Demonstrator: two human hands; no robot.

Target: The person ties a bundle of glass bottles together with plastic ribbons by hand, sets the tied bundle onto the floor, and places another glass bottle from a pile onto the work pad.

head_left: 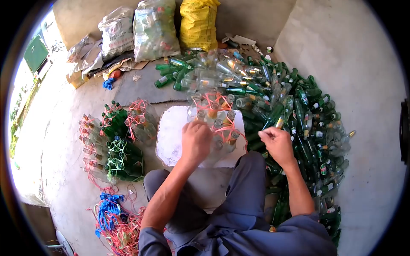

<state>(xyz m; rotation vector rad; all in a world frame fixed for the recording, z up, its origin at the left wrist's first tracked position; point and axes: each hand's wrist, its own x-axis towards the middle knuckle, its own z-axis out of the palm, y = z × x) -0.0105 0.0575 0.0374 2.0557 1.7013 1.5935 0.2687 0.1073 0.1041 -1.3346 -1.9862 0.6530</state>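
Observation:
Clear glass bottles (218, 147) stand grouped on a white board (168, 136) before my knees, with red string (224, 128) laced round their necks. At the left side of this group is my left hand (196, 138), its fingers curled in at the bottle necks; what it grips is hidden. To the right of the bottles, my right hand (277, 145) is raised with thumb and forefinger pinched together. Whatever it pinches is too small to make out. Loose green bottles lie beyond and below it.
Tied bundles of green bottles (124, 159) and clear bottles (143, 123) stand at left. A large heap of loose bottles (301, 115) curves along the right. Tangled string (124, 230) lies at lower left. Filled sacks (156, 32) line the back wall.

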